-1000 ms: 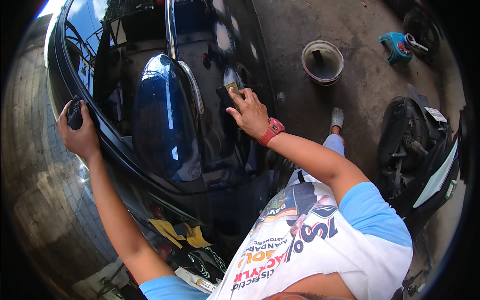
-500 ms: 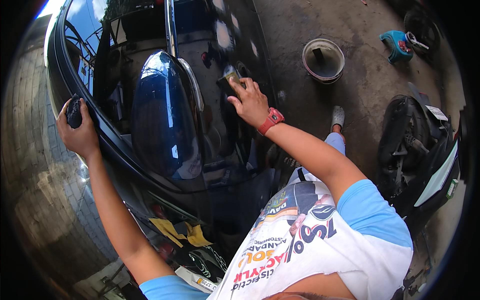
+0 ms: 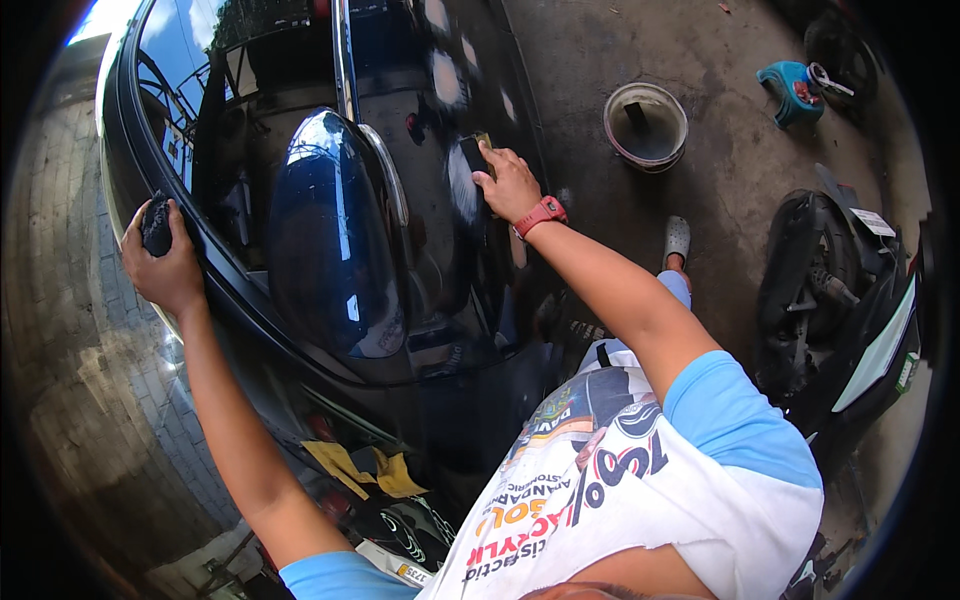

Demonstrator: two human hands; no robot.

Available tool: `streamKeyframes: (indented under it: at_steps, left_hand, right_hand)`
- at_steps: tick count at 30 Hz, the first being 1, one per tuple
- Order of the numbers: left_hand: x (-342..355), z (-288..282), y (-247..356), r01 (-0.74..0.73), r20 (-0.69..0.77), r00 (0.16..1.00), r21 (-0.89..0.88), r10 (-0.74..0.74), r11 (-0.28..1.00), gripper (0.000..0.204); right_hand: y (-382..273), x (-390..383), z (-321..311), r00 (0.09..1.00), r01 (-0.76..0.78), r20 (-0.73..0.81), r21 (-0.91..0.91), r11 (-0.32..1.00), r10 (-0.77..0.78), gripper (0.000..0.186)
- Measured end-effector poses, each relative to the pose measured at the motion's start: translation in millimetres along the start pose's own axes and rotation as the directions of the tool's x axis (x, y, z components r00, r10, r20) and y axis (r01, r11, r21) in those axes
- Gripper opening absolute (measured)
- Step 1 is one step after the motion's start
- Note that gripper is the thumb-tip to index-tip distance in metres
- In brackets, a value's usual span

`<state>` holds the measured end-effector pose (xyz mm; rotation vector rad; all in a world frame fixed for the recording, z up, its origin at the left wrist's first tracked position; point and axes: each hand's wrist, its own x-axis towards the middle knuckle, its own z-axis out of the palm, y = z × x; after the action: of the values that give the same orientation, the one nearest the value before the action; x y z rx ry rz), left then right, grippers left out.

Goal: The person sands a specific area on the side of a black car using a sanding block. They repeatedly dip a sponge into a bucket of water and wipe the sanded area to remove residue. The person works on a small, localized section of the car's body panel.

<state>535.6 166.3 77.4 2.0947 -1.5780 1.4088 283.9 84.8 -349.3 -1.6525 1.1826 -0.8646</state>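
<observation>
My left hand [image 3: 160,260] is wrapped round a dark, wet-looking sponge or pad [image 3: 156,222] at the window frame [image 3: 205,250] of a glossy black car. My right hand [image 3: 508,185] presses a small yellowish pad with a dark block [image 3: 481,142] onto the door panel, its fingers partly over it. A pale scuffed patch [image 3: 462,182] shows beside those fingers, and other whitish patches [image 3: 448,80] mark the panel higher up. The dark, shiny side mirror [image 3: 335,240] lies between my hands, beside a chrome strip [image 3: 385,170].
A grimy bucket [image 3: 645,127] stands on the concrete floor at the right, with a teal container [image 3: 790,95] farther back. A black scooter [image 3: 820,290] is at the right. Yellow cut sheets [image 3: 362,468] lie near the car's lower part. My foot in a grey clog [image 3: 676,240] shows below the bucket.
My right hand and its pad have shifted up and slightly right, uncovering more of the pale scuffed patch. My left hand stays at the frame, appearing only slightly shifted.
</observation>
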Motion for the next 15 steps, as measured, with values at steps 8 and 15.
streamKeyframes:
  at_steps: [8,15]
  left_hand:
    - [-8,-5,-7,0.038,-0.013,0.999,-0.078,-0.039,0.996,0.032]
    - [-6,-1,-11,0.020,-0.003,1.000,-0.034,-0.020,0.999,0.033]
  right_hand:
    - [-6,-81,-13,0.985,0.141,0.086,0.075,0.987,-0.147,0.062]
    - [13,-35,12,0.995,0.104,-0.002,0.133,0.986,-0.104,0.058]
